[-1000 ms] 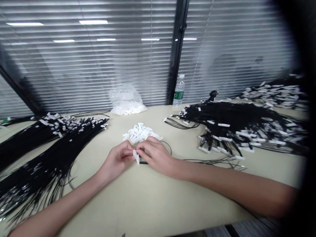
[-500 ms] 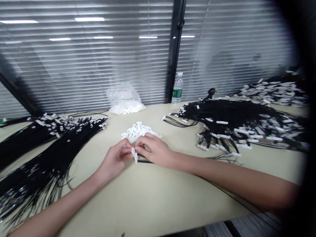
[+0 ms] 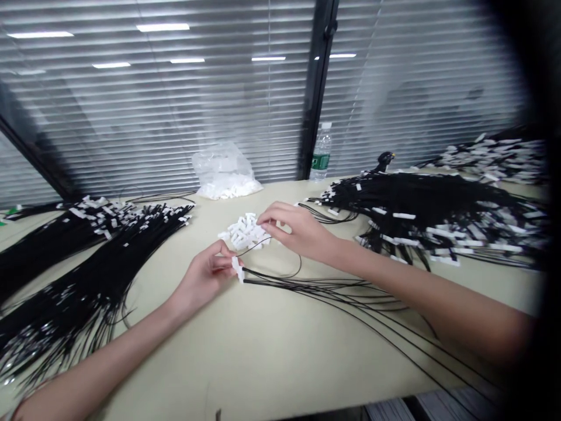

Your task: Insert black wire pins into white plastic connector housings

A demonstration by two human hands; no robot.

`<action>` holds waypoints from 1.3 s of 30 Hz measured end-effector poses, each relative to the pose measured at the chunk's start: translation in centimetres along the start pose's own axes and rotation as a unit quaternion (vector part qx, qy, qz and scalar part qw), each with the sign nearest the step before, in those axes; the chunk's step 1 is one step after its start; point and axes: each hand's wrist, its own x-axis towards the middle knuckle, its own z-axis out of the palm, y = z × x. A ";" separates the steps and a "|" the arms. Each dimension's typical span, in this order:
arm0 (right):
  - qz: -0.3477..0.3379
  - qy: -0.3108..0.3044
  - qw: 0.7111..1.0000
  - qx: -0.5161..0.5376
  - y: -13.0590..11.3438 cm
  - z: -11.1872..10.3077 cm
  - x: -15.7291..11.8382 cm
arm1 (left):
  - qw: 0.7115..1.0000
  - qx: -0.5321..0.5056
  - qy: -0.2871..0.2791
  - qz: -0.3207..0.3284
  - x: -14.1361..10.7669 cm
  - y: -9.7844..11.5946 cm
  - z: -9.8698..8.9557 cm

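Right hand [image 3: 302,230] has moved up to the white pile [image 3: 243,231]; I can't tell if its fingers [image 3: 269,216] grip. Left hand [image 3: 209,273] pinches a white clip [image 3: 238,270] with black wires [image 3: 309,286].

The small, white, oblong plastic connector [image 3: 237,270] looks matt to me, its thin black plastic-coated wires [image 3: 315,285] smooth. The clear plastic bag [image 3: 223,164] is glossy and crinkled, the pale cream desk [image 3: 263,351] smooth.
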 end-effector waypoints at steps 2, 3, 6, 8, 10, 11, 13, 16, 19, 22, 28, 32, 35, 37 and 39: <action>-0.024 -0.033 0.999 -0.013 -1.7 0.4 -0.3 | 1.000 0.021 0.001 0.005 0.0 0.1 0.0; -0.034 -0.062 0.997 -0.028 -2.4 0.8 -0.5 | 1.000 0.030 0.001 0.009 0.0 0.1 0.0; -0.054 -0.129 0.985 -0.103 -3.3 2.2 -1.2 | 0.999 0.038 0.001 0.017 -0.1 0.0 -0.1; -0.062 -0.141 0.979 -0.133 -3.2 2.9 -1.5 | 0.999 0.034 0.000 0.023 -0.2 -0.1 0.0; -0.060 -0.144 0.979 -0.128 -3.0 3.1 -1.6 | 0.999 0.039 0.002 0.031 -0.3 -0.2 0.0; -0.056 -0.144 0.980 -0.122 -2.9 3.1 -1.6 | 0.998 0.044 0.005 0.036 -0.3 -0.2 0.1; -0.053 -0.138 0.981 -0.124 -3.0 3.0 -1.7 | 0.997 0.054 0.012 0.048 -0.4 -0.3 0.1; -0.035 -0.141 0.980 -0.135 -3.4 2.8 -1.7 | 0.996 0.065 0.012 0.061 -0.4 -0.4 0.2; 0.031 -0.159 0.984 -0.074 -3.8 2.3 -1.5 | 0.995 0.068 0.006 0.070 -0.5 -0.3 0.3; 0.130 -0.229 0.953 0.146 -4.1 1.0 -1.0 | 0.995 0.071 0.002 0.072 -0.6 -0.1 0.2; 0.259 -0.172 0.756 0.576 -3.5 -3.2 0.4 | 0.997 0.056 0.013 0.057 -0.4 -0.5 0.0; 0.218 -0.080 0.724 0.649 -2.6 -5.8 0.9 | 0.998 0.043 0.010 0.047 -0.1 -0.9 -0.1; 0.154 0.008 0.763 0.628 -2.4 -7.7 1.1 | 0.998 0.049 0.021 0.046 0.0 -0.9 -0.1; 0.114 0.069 0.816 0.563 -2.5 -8.8 1.3 | 0.997 0.054 0.027 0.044 0.0 -0.8 -0.1; 0.077 0.142 0.871 0.464 -2.8 -9.5 1.3 | 0.997 0.061 0.032 0.042 -0.1 -0.7 -0.1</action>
